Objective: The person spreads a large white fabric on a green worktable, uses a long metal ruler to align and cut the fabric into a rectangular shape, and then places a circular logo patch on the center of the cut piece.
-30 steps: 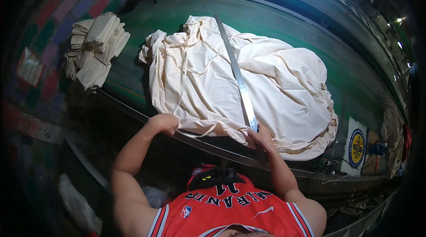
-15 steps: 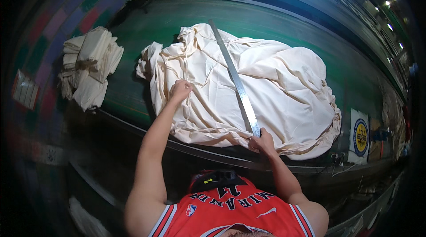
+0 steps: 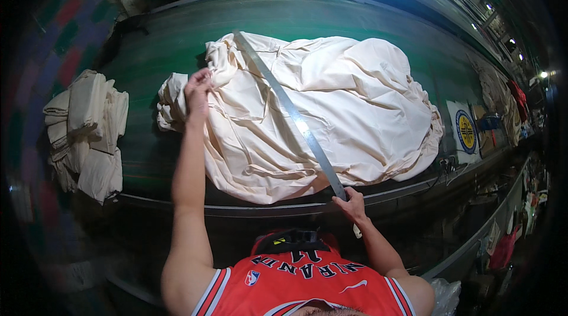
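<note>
A large heap of cream cloth (image 3: pixel 349 103) lies wrinkled on the green tabletop (image 3: pixel 177 38). Across it, slanting from the far left to the near edge, runs a long metal ruler (image 3: pixel 278 91). My right hand (image 3: pixel 351 203) is closed around the ruler's near end, just past the table's front edge. My left hand (image 3: pixel 198 88) is at the cloth's left side, fingers curled and slightly blurred beside a bunched fold. Whether those fingers grip the cloth cannot be made out.
A stack of folded cream cloth (image 3: pixel 86 133) sits at the table's left end. On the right stands a white panel with a round blue and yellow emblem (image 3: pixel 465 131). A cable (image 3: pixel 452 175) lies near the right front edge. A clear plastic bag (image 3: pixel 445 297) is at lower right.
My left hand has moved away from me along the cloth's left side. The ruler is still in my right hand, its near end now beyond the cloth's edge. The view has shifted.
</note>
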The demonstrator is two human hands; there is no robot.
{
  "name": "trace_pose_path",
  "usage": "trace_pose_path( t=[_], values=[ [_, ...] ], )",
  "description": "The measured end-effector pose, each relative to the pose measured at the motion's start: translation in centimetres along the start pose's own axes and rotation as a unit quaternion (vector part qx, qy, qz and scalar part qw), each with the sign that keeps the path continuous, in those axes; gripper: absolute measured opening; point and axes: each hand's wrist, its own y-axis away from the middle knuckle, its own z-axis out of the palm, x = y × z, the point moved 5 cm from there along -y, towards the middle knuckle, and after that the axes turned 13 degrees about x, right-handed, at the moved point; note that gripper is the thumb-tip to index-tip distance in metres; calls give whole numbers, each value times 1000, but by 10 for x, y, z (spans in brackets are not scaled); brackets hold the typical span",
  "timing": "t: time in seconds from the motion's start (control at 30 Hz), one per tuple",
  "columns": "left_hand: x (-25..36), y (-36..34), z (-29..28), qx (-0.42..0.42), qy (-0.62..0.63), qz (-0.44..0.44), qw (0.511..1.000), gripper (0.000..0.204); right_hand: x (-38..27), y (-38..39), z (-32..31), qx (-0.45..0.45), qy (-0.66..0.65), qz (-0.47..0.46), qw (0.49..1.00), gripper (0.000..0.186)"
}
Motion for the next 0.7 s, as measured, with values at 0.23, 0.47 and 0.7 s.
trace_pose_path(
  t=[0.23, 0.47, 0.7],
  values=[
    [135, 61, 12, -124, 112, 65, 984, 59, -4, 29, 16, -6, 25, 20, 999, 43],
    [224, 157, -20, -257, -5, 211, 943, 38, -10, 22, 19, -38, 32, 15, 999, 41],
    [293, 323, -25, -447, 57, 237, 861, 30, 2, 25, 16, -48, 49, -44, 997, 45]
  ],
)
